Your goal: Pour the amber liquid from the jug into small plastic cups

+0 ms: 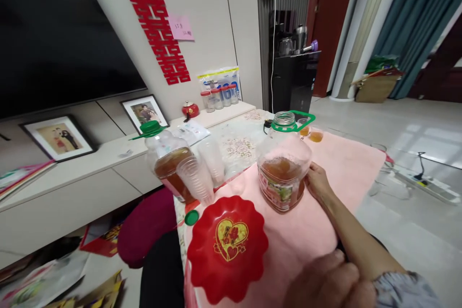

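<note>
My right hand (318,182) is against the right side of a clear plastic jug (283,178), its fingers partly hidden at the jug's wall. This jug stands upright and uncapped, part full of brown liquid, with a green handle ring around its neck. Low in front, close to the camera, my left hand (328,281) is blurred with its fingers curled in; whatever may be in it is hidden. A green cap (191,217) lies beside a red scalloped plate (202,255) with a gold heart print. At the left stands a second jug (168,163) of brown liquid, green-capped.
Stacked clear plastic cups (195,178) lean near the left jug. Small cups of amber liquid (316,136) sit behind the right jug on the pink cloth (353,154). Red-lidded jars (216,98) and framed photos (59,139) line the cabinet. A power strip (426,184) lies on the floor.
</note>
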{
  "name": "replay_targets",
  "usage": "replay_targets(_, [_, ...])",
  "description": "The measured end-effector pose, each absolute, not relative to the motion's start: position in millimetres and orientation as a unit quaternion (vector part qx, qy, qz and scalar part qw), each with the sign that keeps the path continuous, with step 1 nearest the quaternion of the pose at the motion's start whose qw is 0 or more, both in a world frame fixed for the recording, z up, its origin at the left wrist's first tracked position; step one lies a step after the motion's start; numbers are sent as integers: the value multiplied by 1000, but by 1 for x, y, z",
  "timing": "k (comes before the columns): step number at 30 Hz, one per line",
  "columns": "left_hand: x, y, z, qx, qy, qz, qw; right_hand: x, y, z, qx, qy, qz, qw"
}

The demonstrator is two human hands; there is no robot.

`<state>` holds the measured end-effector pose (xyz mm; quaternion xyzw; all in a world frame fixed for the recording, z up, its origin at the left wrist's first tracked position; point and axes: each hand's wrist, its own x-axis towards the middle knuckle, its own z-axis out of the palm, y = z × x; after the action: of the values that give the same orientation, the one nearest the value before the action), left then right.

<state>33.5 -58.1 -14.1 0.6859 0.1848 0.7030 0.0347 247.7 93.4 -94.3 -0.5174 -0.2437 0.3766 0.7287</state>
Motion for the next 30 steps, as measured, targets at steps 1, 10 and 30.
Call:
replay_targets(1, [18,-52,-6,685,221,692,49,248,93,-95,-518,-243,374,730])
replay_targets(10, [-103,87,38,884,322,331,-70,247,92,-95,-514,-244,365,737])
replay_targets(30, [-97,109,83,866,499,0,-43,242,89,-88,-515,-255,361,734])
